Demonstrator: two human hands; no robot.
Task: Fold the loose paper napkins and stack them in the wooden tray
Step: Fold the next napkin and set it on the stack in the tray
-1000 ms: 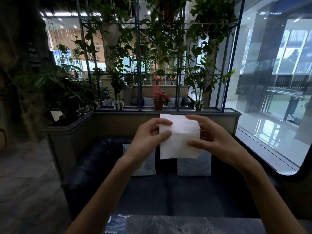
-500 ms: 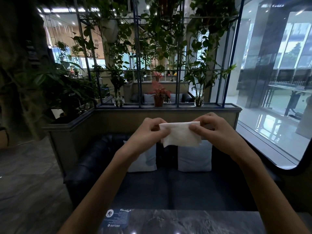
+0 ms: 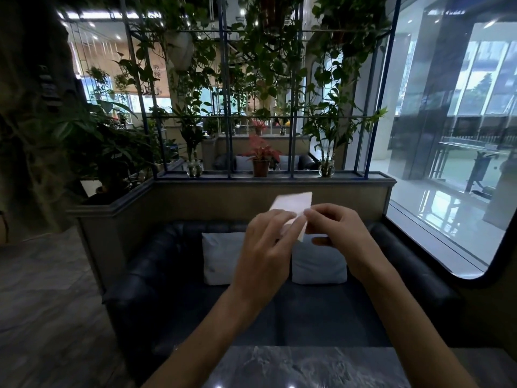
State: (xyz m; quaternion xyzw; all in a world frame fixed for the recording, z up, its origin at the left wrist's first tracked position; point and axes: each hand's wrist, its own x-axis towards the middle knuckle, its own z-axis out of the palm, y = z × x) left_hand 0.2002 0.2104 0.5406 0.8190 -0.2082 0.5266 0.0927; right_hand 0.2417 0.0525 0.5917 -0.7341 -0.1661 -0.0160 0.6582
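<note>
Now the paper napkin (image 3: 293, 207), a wide strip a moment ago, is folded smaller, both hands (image 3: 268, 247) (image 3: 335, 233) pinching it above the table (image 3: 307, 368), tray unseen.

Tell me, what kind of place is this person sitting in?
Probably a café or restaurant booth. A dark leather sofa with pale cushions faces a stone-patterned table, a metal grid partition hung with trailing plants separates more seating beyond, and both hands hold a paper napkin.

Napkin (image 3: 293, 204) blurred, half behind hands
</note>
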